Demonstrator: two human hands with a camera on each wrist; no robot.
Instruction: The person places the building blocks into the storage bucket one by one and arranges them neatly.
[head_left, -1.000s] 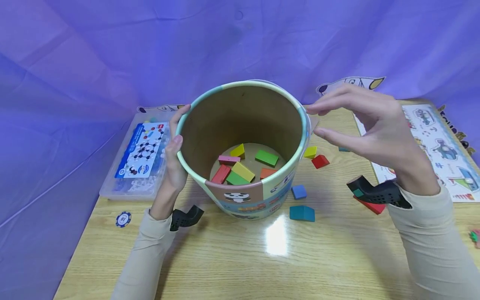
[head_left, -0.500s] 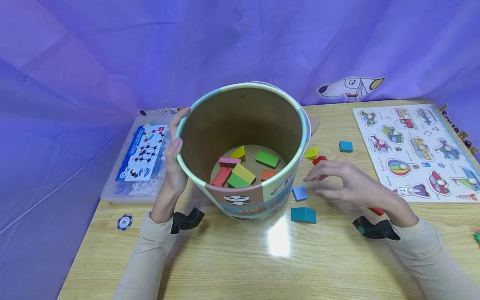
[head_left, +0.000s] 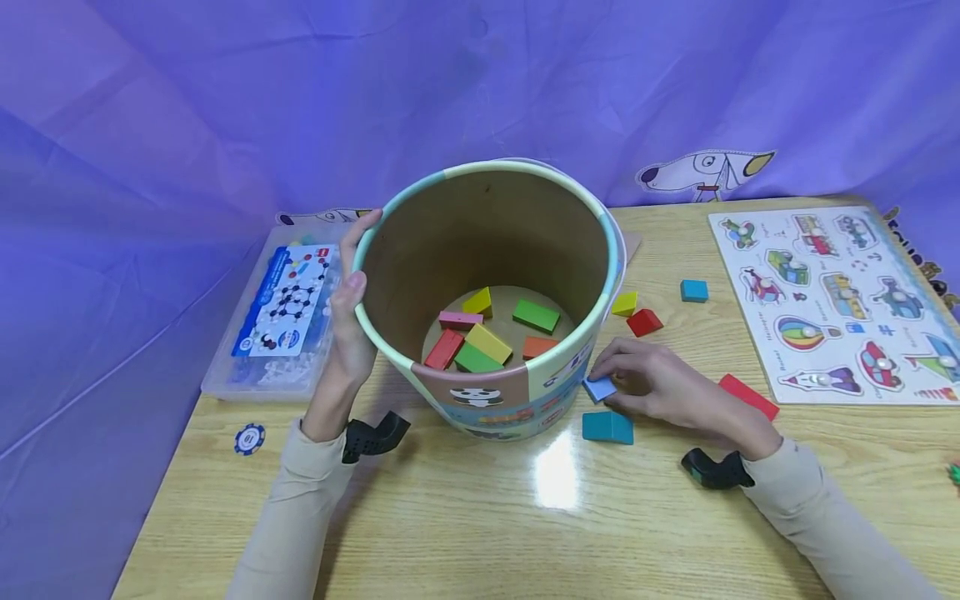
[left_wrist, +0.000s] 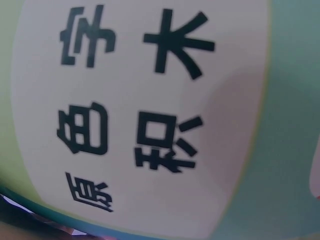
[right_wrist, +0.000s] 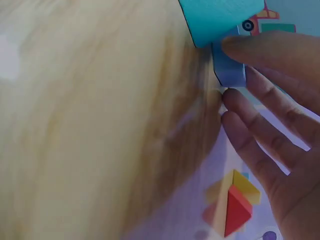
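Note:
A large round bucket [head_left: 487, 387] with printed pictures stands on the table, several coloured wooden blocks on its floor. My left hand [head_left: 348, 321] grips its left side, thumb and fingertip at the rim; the left wrist view shows only the bucket's printed wall [left_wrist: 125, 125]. Low at the bucket's right side, my right hand [head_left: 656, 379] pinches a small blue block [head_left: 599, 389] between thumb and fingers. In the right wrist view the thumb lies across this blue block [right_wrist: 229, 67], close by the teal block [right_wrist: 220, 20]. That teal roof-shaped block [head_left: 607, 427] sits just nearer me.
Right of the bucket lie a yellow block [head_left: 624, 303], a red block [head_left: 643, 322], a blue-teal block [head_left: 693, 291] and a longer red block [head_left: 750, 397]. A picture puzzle board [head_left: 810, 333] is at the right, a clear plastic case [head_left: 258, 379] and a chip [head_left: 249, 439] at the left.
My right hand has come down from beside the bucket's rim to the tabletop and taken hold of the small blue block. The left hand stays on the bucket.

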